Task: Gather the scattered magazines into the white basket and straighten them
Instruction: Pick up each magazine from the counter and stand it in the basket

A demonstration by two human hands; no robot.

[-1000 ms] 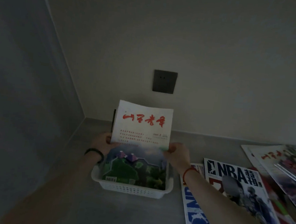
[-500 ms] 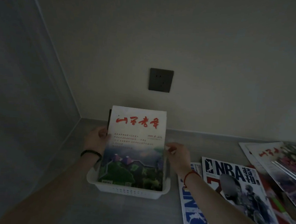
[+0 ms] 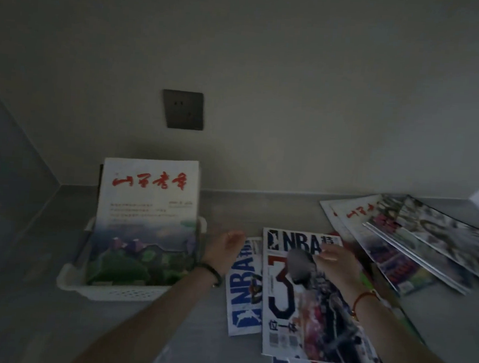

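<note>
Left hand [image 3: 224, 249] sits loose and empty just right of the white basket [image 3: 117, 291], right hand [image 3: 338, 263] hovers relaxed, holding nothing, over the NBA magazine [image 3: 302, 313].

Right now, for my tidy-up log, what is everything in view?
white basket: one, white, counter's left.
red-titled magazine: one visible, white and green, standing in the basket.
NBA magazines: at least two, white with dark lettering, overlapping flat right of the basket.
fanned magazines: several, multicoloured, far right.
wall socket: one, dark, wall above the basket.
counter: one, grey.
left hand: one, black wristband, fingers relaxed between basket and NBA magazines.
right hand: one, red wrist cord, over the top NBA magazine; grip unclear.
</note>
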